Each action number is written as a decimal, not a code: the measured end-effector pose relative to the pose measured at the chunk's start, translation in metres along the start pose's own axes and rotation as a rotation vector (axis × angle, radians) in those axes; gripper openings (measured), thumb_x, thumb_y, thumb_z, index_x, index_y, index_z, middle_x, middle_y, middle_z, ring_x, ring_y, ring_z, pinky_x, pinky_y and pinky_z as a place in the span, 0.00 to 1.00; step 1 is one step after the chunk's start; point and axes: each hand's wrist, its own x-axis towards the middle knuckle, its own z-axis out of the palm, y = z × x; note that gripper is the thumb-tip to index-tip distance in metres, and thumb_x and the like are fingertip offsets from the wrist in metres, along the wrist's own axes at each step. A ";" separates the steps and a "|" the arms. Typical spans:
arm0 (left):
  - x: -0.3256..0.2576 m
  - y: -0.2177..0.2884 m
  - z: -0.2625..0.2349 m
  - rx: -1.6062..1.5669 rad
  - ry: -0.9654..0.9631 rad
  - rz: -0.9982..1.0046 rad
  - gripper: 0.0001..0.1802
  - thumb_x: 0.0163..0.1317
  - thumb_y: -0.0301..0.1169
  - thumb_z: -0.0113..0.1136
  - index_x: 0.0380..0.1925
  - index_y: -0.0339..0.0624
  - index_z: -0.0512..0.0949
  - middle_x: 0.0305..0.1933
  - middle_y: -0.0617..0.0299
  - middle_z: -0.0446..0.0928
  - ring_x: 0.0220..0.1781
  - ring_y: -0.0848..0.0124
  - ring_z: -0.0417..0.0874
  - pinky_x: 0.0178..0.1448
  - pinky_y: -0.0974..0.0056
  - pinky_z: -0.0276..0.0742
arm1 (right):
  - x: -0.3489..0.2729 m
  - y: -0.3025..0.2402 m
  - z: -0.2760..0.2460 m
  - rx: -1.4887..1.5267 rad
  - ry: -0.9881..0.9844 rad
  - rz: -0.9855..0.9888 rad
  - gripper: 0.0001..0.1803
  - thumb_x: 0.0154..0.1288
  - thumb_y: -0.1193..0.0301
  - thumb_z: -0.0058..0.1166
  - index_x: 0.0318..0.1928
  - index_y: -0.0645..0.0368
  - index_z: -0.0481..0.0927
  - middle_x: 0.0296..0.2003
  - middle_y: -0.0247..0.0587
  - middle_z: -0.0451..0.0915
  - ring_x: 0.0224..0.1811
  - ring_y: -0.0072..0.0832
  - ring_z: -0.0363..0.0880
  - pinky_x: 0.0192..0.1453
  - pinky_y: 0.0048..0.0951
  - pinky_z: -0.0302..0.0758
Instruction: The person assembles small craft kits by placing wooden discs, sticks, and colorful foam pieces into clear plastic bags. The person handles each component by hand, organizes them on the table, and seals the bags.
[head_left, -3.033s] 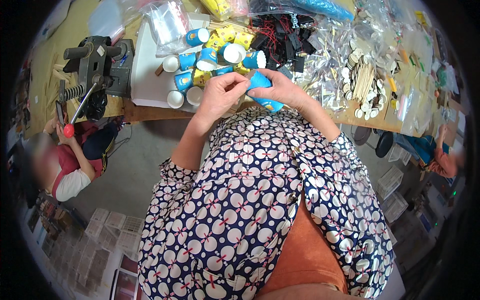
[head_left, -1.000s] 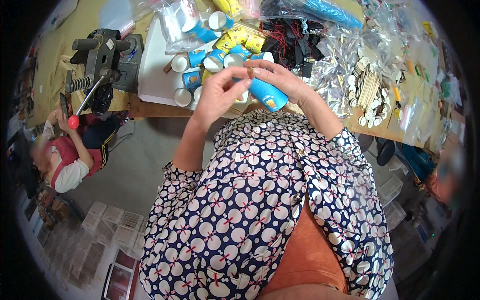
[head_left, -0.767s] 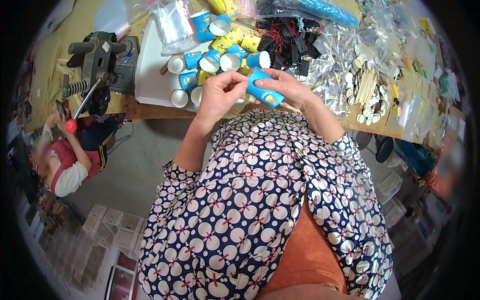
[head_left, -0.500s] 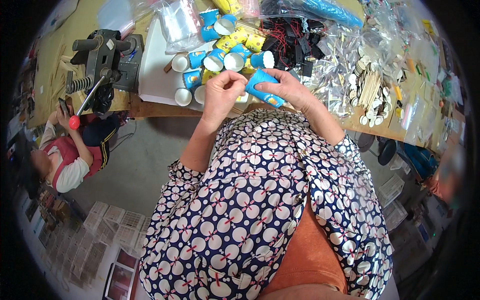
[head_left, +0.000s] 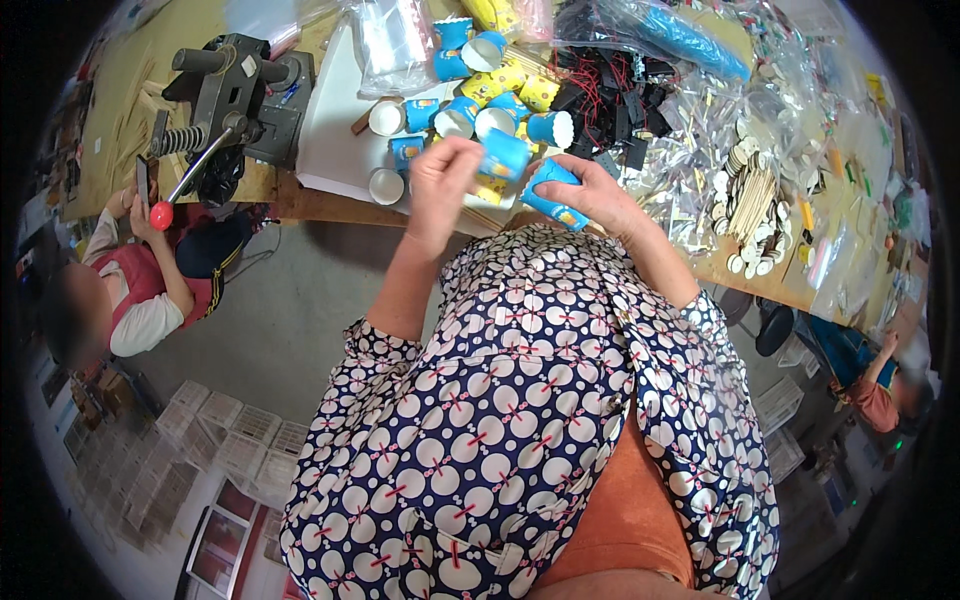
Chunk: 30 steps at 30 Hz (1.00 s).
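Cups are in both your hands, left hand (head_left: 441,185) pinching a blue paper cup (head_left: 503,155), right hand (head_left: 590,195) gripping another (head_left: 549,190) above the near desk (head_left: 310,205) edge; separate them gently, avoiding crushed rims.

Black lever press (head_left: 225,100) at bench's left end; black wired parts (head_left: 605,85) behind; wooden sticks (head_left: 752,195) stacked right; clear bags (head_left: 395,40).

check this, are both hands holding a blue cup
Yes, the left hand grips one blue cup and the right hand grips another blue cup just above the table edge.
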 end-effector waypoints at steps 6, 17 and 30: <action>0.039 -0.004 -0.065 0.444 0.379 0.165 0.05 0.65 0.28 0.63 0.39 0.40 0.84 0.25 0.74 0.76 0.23 0.86 0.67 0.28 0.75 0.67 | 0.000 -0.005 0.001 0.084 -0.026 -0.011 0.33 0.61 0.57 0.67 0.61 0.63 0.74 0.47 0.38 0.81 0.45 0.23 0.81 0.46 0.25 0.80; -0.010 0.017 0.012 0.138 -0.297 -0.118 0.05 0.68 0.29 0.62 0.37 0.40 0.83 0.28 0.74 0.77 0.25 0.87 0.71 0.27 0.76 0.66 | 0.005 -0.006 0.009 -0.181 0.036 -0.205 0.35 0.54 0.58 0.73 0.58 0.64 0.76 0.44 0.41 0.81 0.43 0.24 0.80 0.48 0.28 0.79; 0.005 0.029 -0.001 0.333 -0.020 0.049 0.07 0.67 0.29 0.63 0.44 0.42 0.83 0.35 0.74 0.80 0.28 0.89 0.72 0.28 0.79 0.63 | 0.003 -0.009 0.009 -0.297 0.090 -0.245 0.36 0.53 0.57 0.73 0.59 0.63 0.77 0.41 0.44 0.82 0.42 0.25 0.81 0.48 0.29 0.79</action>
